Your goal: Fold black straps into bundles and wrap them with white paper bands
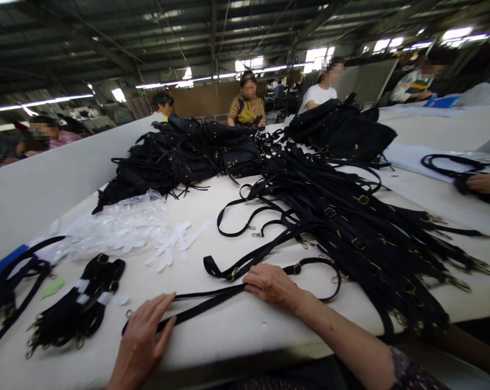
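Observation:
A long black bag strap (206,306) lies doubled along the table's near side. My left hand (145,333) is closed loosely over its left end, with the strap passing between thumb and fingers; a metal hook shows just beyond the knuckles. Farther right, my right hand (271,284) pinches the same strap, fingertips together on it. Past that hand the strap curves in a loop, with a brass-coloured buckle (296,268) on it. Right behind lies another black strap (261,246), folded at its left end.
A large heap of black straps (350,227) with metal hooks fills the right. Bundled straps (82,303) lie at left, near clear plastic bags (118,222) and white paper strips (174,244). Black bags (200,151) are piled at the back. Several people sit beyond; another person's hand (487,184) is at right.

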Tool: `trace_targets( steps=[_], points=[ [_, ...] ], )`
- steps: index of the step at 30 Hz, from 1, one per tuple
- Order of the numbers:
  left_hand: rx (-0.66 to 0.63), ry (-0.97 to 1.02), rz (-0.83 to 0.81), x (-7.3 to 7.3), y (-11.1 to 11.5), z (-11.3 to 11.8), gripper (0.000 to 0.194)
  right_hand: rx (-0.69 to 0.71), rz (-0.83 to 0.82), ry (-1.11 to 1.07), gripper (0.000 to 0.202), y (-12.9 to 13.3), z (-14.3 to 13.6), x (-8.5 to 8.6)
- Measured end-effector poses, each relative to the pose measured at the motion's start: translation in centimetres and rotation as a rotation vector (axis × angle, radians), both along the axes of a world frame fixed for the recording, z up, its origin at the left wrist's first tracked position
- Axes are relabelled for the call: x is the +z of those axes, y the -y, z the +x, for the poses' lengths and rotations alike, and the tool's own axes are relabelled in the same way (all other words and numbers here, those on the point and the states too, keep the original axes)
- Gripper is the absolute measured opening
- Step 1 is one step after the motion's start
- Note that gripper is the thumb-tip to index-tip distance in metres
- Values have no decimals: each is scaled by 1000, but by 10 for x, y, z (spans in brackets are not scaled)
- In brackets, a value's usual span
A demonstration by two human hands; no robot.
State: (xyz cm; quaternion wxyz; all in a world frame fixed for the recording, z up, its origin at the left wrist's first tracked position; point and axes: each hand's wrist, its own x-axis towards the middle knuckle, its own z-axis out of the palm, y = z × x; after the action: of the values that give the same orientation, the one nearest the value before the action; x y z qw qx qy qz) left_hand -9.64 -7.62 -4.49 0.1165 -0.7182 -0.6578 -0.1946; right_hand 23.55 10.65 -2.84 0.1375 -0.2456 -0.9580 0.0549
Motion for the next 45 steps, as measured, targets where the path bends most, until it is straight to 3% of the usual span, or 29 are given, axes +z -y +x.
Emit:
trace_targets(
  steps=[5,7,9,13,19,23,27,31,38,40,42,45],
  points=[
    [-149,6,-13,5,-22,86,48,1,28,-11,20,0,-7,-5],
    [-87,51,-4,5,-33,104,39,6,18,-23,21,-2,-7,-6],
    [-15,66,-9,5,-40,108,34,7,-7,-33,21,-3,-7,-7],
    [12,45,-32,9,-36,89,32,3,-62,-45,22,-5,-8,-7],
    [50,-99,-20,9,-11,47,32,-26,-141,-72,22,-5,-6,-5],
    [147,-194,6,4,9,9,25,-27,-148,-51,22,-5,-6,-5],
    [268,-197,97,-1,24,-17,30,-21,-135,-57,21,-6,-5,-5],
    [371,50,174,-1,22,-20,34,-24,-132,-75,19,-6,-5,-6],
    [654,893,211,10,1,-3,43,-35,-161,-107,20,-6,-6,-5],
    [597,1088,225,12,1,-3,45,-34,-173,-120,18,-6,-5,-5],
    [489,1156,158,12,7,-11,39,-27,-184,-120,17,-8,-4,-5],
    [237,961,-125,12,25,-38,26,5,-200,-98,17,-13,-2,-5]
  ],
)
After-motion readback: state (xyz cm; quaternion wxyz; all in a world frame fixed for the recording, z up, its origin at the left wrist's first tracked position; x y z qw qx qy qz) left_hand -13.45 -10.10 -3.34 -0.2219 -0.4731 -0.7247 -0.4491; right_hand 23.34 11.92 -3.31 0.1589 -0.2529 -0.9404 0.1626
